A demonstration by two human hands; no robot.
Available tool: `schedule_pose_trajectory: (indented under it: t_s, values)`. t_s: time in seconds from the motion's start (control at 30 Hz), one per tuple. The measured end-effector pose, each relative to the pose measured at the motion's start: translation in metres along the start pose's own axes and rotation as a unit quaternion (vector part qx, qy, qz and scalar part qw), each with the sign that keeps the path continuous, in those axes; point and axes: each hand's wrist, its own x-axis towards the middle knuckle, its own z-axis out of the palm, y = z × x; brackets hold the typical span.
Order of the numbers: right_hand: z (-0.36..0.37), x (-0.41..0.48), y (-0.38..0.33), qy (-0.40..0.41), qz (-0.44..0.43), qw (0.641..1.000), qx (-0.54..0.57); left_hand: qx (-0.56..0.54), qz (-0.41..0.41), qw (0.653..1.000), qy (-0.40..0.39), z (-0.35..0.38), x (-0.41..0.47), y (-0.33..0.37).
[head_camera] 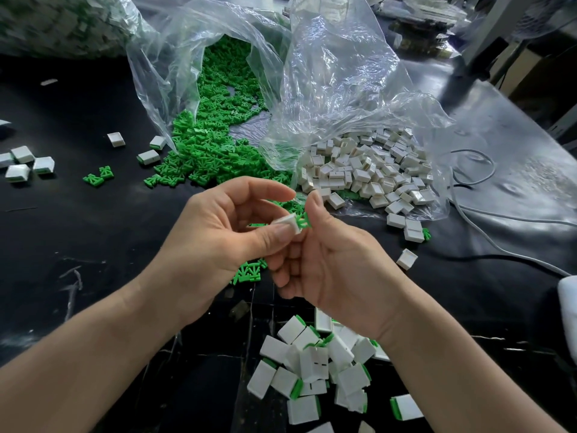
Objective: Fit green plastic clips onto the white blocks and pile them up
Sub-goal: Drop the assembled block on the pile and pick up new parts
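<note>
While I am looking down through the head camera, my left hand (218, 232) is pinching a white block (288, 222) between thumb and curled fingers, the forefinger arching loosely above it. My right hand (337, 264) is gripping a green clip (304, 220) between thumb and forefinger, its other fingers curling underneath. The clip is touching the block's right edge, and I cannot tell how far in it is sitting. Both pieces are hovering above the black table (93, 229), right between my hands. Just below my right wrist, a pile of clipped blocks (315, 364) is lying in a loose jumble, green edges showing. Farther back, loose green clips (212, 145) are spilling from a clear plastic bag (327, 73), and beside them on the right a heap of bare white blocks (368, 173) is lying on the same plastic.
</note>
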Motion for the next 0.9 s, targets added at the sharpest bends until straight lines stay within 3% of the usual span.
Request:
schedule_pose_trajectory:
  t_s: [0.27, 0.63, 0.9]
  values:
    - [0.0028, -0.0006, 0.0055, 0.061, -0.029, 0.995, -0.076, 0.020, 0.013, 1.000, -0.001, 0.0005, -0.0010, -0.0040]
    - [0.0006, -0.0016, 0.0021, 0.007, -0.008, 0.998, -0.055, 0.017, 0.016, 1.000, -0.001, -0.0022, -0.0008, -0.0029]
    - [0.0020, -0.0015, 0.0050, 0.070, -0.045, 0.983, -0.167, 0.026, -0.009, 1.000, 0.012, -0.0067, 0.0005, -0.0059]
